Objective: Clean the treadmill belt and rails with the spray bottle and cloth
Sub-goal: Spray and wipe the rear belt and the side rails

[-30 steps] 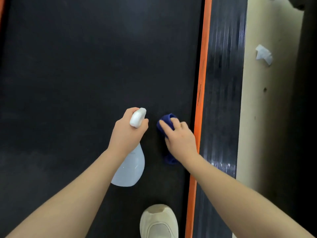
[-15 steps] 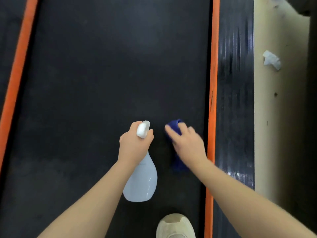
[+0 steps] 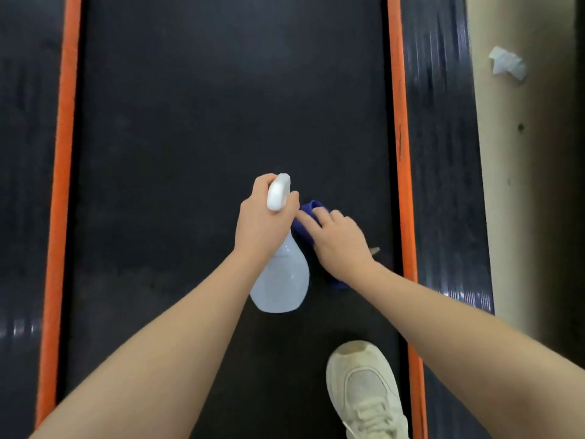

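Two tools are in my hands over the treadmill belt (image 3: 190,153): a translucent white spray bottle (image 3: 281,280) and a blue cloth (image 3: 305,231), both right of the belt's middle, near the right orange strip (image 3: 399,137). I judge the bottle light, smooth plastic, best gripped at the neck under the trigger head; the cloth looks soft and limp, so it should be taken bunched or pressed under a flat palm. My left hand (image 3: 264,224) is curled round the bottle's neck, nozzle pointing up the belt. My right hand (image 3: 340,243) lies on the cloth with fingers spread almost straight, pressing it to the belt. Beyond, the ribbed right rail (image 3: 443,153), a cream sneaker (image 3: 364,388) and crumpled paper (image 3: 506,64) on the floor.
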Demonstrator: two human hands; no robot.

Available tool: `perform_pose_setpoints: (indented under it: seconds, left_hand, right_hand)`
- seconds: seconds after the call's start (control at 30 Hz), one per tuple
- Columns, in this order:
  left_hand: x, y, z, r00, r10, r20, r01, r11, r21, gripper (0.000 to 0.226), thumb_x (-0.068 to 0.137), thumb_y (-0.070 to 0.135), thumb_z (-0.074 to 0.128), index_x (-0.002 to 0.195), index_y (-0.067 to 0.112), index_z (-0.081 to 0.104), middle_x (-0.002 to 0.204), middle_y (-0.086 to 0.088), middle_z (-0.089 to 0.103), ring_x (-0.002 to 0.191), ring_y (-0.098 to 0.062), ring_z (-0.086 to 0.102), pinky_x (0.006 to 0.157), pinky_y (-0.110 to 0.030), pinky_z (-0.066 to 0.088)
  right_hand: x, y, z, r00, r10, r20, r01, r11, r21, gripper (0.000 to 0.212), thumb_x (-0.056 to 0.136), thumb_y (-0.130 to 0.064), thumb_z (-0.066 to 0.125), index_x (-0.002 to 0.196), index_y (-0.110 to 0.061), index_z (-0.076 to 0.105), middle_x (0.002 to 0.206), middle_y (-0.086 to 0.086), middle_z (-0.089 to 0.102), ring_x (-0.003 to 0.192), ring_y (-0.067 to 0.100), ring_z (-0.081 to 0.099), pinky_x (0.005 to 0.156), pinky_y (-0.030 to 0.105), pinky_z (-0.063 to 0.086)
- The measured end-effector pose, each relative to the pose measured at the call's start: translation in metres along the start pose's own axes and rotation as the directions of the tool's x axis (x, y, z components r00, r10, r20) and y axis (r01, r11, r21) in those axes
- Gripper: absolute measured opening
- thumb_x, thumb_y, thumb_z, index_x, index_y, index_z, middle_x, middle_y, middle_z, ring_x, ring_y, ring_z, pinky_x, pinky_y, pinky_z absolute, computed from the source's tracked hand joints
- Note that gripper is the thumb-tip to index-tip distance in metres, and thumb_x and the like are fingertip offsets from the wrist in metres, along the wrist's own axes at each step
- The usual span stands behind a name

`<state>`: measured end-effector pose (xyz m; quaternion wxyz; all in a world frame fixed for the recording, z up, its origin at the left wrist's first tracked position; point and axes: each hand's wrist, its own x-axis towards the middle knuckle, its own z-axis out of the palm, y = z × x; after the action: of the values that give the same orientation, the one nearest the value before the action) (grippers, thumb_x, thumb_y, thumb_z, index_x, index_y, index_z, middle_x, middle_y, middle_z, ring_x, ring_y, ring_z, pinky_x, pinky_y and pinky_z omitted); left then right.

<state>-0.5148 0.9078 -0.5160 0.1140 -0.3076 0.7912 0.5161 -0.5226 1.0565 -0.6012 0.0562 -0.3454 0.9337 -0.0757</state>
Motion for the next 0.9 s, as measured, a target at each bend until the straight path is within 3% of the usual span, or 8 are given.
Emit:
perform_pose_setpoints:
  seconds: [0.1,0.27,0.37,0.5,0.6,0.7,0.77,0.9]
  left_hand:
    - [0.000,0.000,-0.010,0.997,0.067,0.028,-0.068,0.998,0.017,0.028,0.090,0.030,0.056,0.116,0.027,0.048,0.091,0.014,0.057,0.080,-0.005,0.057,0.064,-0.019,0.044]
    - [-0.009,-0.004,-0.015,0.993,0.102,0.061,-0.100,0.994,-0.037,0.033,0.088,0.028,0.057,0.121,0.028,0.049,0.100,0.016,0.057,0.090,-0.009,0.059,0.072,-0.021,0.045]
    - [-0.008,-0.001,-0.013,0.992,0.063,0.113,-0.055,0.995,-0.079,0.032,0.087,0.026,0.058,0.118,0.027,0.054,0.101,0.012,0.059,0.091,-0.013,0.058,0.077,-0.027,0.047]
    - [-0.007,-0.001,-0.016,0.993,0.037,0.113,-0.021,0.990,-0.137,0.017,0.087,0.022,0.057,0.077,0.033,0.048,0.082,0.005,0.052,0.075,-0.012,0.047,0.066,-0.025,0.039]
    - [-0.006,-0.004,-0.026,0.987,0.107,0.117,-0.088,0.984,-0.152,0.015,0.088,0.024,0.058,0.086,0.038,0.052,0.090,0.009,0.056,0.081,-0.010,0.053,0.073,-0.024,0.044]
    - [0.002,-0.006,-0.031,0.968,0.179,0.175,-0.172,0.983,-0.057,0.004,0.089,0.023,0.055,0.086,0.024,0.052,0.080,0.011,0.051,0.073,-0.009,0.048,0.064,-0.020,0.040]
    - [0.005,-0.008,-0.030,0.956,0.206,0.208,-0.218,0.975,0.038,0.016,0.089,0.022,0.053,0.076,0.019,0.043,0.071,0.009,0.042,0.063,-0.009,0.040,0.055,-0.017,0.032]
    - [0.002,-0.009,-0.026,0.961,0.179,0.209,-0.197,0.978,0.067,0.012,0.090,0.024,0.055,0.102,0.025,0.053,0.084,0.015,0.054,0.075,-0.004,0.053,0.061,-0.013,0.040]
  right_hand:
    - [-0.008,0.003,-0.001,0.991,-0.056,0.118,0.058,0.998,-0.012,0.053,0.067,-0.010,0.070,0.116,-0.021,0.054,0.103,0.014,0.058,0.067,0.031,0.052,0.054,0.032,0.034]
    - [0.019,0.023,-0.019,0.898,0.424,0.116,-0.411,0.904,-0.118,0.047,0.090,-0.010,0.045,0.134,-0.028,0.041,0.131,0.018,0.041,0.095,0.035,0.047,0.074,0.040,0.036]
    - [0.006,-0.011,-0.020,0.942,0.206,0.267,-0.185,0.978,-0.100,0.049,0.090,-0.014,0.045,0.136,-0.028,0.034,0.129,0.016,0.040,0.096,0.032,0.046,0.074,0.039,0.037]
    - [0.004,-0.026,-0.014,0.933,-0.041,0.358,0.079,0.993,-0.092,0.050,0.092,-0.018,0.043,0.138,-0.031,0.027,0.134,0.012,0.036,0.098,0.027,0.045,0.072,0.032,0.030]
    - [0.008,-0.008,-0.013,0.921,0.343,0.185,-0.318,0.936,-0.152,0.047,0.092,-0.014,0.043,0.135,-0.031,0.035,0.130,0.012,0.040,0.098,0.031,0.046,0.075,0.037,0.036]
    - [0.012,-0.019,-0.008,0.759,0.645,0.090,-0.643,0.764,-0.055,0.042,0.091,-0.010,0.042,0.131,-0.026,0.041,0.130,0.015,0.040,0.093,0.032,0.047,0.069,0.036,0.030]
    - [0.011,-0.040,-0.006,0.813,0.564,0.148,-0.569,0.823,-0.009,0.043,0.091,-0.012,0.044,0.132,-0.027,0.039,0.130,0.014,0.039,0.093,0.030,0.048,0.067,0.034,0.029]
    - [-0.009,-0.044,0.000,0.949,0.210,0.235,-0.226,0.973,0.043,0.045,0.089,-0.017,0.050,0.131,-0.032,0.042,0.120,0.011,0.044,0.089,0.030,0.050,0.064,0.034,0.036]
